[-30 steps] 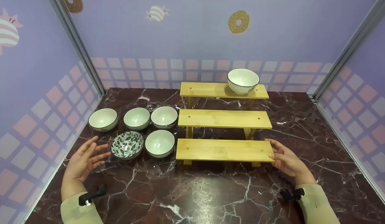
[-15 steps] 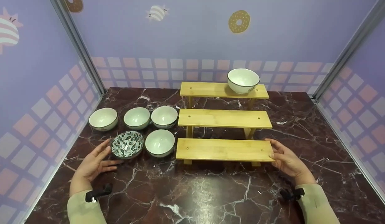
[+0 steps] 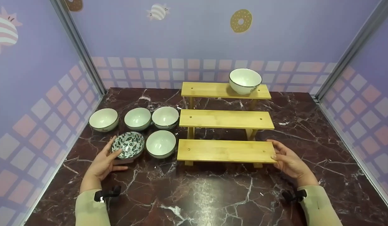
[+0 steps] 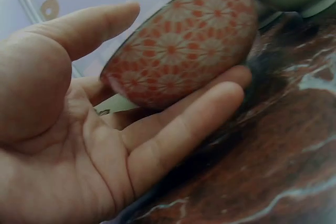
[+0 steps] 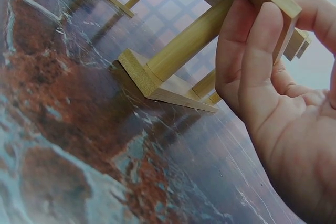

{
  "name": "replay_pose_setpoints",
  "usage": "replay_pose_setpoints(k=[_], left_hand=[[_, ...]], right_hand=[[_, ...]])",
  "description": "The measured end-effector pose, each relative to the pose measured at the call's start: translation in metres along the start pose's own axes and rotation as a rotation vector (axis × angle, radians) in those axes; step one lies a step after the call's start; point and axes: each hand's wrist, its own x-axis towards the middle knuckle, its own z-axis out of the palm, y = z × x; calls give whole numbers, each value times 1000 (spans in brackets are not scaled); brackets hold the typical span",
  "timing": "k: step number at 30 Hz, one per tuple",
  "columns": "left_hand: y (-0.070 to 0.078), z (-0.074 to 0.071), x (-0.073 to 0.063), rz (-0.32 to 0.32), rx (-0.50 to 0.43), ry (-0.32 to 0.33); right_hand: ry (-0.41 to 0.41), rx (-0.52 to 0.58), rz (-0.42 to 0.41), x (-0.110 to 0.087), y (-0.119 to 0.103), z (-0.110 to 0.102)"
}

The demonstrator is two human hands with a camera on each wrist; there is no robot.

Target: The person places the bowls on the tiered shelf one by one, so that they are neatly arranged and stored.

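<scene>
In the head view, my left hand [image 3: 101, 163] is at the left side of a bowl [image 3: 128, 145] with a dark leaf pattern inside. The thumb overlaps the near rim, and the other fingers spread round the side. The left wrist view shows the bowl's red and white flowered outside [image 4: 184, 45], with nearly straight fingers [image 4: 184, 129] along its underside and the thumb raised by the rim. My right hand [image 3: 288, 160] grips the right end of the lowest board of a three-step bamboo stand [image 3: 225, 151], thumb at the near corner, fingertips [image 5: 265, 22] under the board.
Left of the stand, pale bowls [image 3: 103, 120], [image 3: 137, 118], [image 3: 165, 117] form a back row; another bowl [image 3: 161, 143] sits beside the patterned one. A white bowl [image 3: 245, 81] stands on the top step. Walls enclose the marbled table [image 3: 194, 194] at the back and both sides.
My left hand has moved right and in to the patterned bowl, its thumb coming over the rim. The bowls, the stand and my right hand stay where they were.
</scene>
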Motion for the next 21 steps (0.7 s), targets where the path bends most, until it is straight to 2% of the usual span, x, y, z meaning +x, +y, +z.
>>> replay_pose_setpoints(k=[12,21], left_hand=[[-3,0,0,6,-60,3],[-3,1,-1,10,-67,29]], right_hand=[[-3,-4,-1,0,0,0],[4,-13,4,0,-1,0]])
